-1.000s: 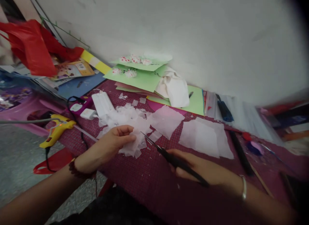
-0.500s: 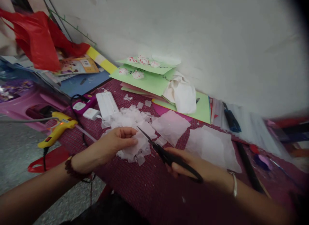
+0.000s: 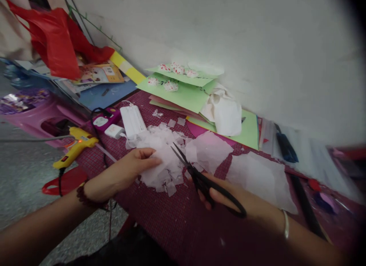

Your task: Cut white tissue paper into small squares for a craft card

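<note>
Black-handled scissors (image 3: 213,186) are gripped in my right hand (image 3: 220,191), fingers through the loops. Their two blades stand a little apart and point up and left toward my left hand (image 3: 141,163). That hand has its thumb and fingers pinched at a piece of thin white paper (image 3: 161,153), whose outline blends into the pile behind it. Beneath and beyond lies a heap of small cut white paper pieces (image 3: 158,180). Larger thin white sheets (image 3: 211,151) spread to the right of the heap, with another stack of sheets (image 3: 257,178) farther right.
A yellow glue gun (image 3: 76,146) with its cord lies at the table's left edge. Behind the heap are a white power bank (image 3: 133,121), a white plug adapter (image 3: 114,131) and green cards with paper flowers (image 3: 177,92). A dark blue-handled tool (image 3: 286,148) lies right, on clear plastic sleeves (image 3: 311,144).
The scissor blades have parted and moved slightly away from my left hand. The whole view has shifted a little, so things appear farther right.
</note>
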Available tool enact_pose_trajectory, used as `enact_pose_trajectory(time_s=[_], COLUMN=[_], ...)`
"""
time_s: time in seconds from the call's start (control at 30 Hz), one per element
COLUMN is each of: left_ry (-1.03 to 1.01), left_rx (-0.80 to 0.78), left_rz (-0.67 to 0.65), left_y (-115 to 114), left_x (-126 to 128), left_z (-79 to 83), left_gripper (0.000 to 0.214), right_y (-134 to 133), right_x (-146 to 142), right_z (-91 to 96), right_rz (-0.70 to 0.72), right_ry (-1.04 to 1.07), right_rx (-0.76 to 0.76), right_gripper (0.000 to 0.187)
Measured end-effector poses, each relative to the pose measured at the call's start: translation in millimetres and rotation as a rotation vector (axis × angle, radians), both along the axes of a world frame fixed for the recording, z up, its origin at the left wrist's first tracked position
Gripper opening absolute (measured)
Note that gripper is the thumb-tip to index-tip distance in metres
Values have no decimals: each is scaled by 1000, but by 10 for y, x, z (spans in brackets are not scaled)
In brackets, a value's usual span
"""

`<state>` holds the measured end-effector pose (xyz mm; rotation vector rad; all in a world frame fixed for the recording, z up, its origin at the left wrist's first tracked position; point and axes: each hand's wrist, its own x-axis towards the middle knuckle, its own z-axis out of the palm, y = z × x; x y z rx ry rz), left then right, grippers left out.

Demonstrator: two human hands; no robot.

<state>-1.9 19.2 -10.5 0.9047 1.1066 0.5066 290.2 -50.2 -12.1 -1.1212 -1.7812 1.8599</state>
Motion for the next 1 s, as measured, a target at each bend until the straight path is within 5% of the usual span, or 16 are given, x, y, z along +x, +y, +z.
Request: enact_pose_trajectory(time_s=[0.3,0.77,1.0], left_ry=[-1,21,-43], left_rx=[51,53,19], left_rz=[44,-5,-17], left_y=[71,-6,10], left_x=[30,102,134], left_z=[-4,-12,7], left_gripper=[24,29,27], right_y=[-14,0,-41], right_x=[-71,-243,-293], right_z=[231,297,157], right_rz=[67,9,-136], right_ry=[-77,-45,-10], right_rx=[-112,-134,-202], right_gripper=[61,60,61])
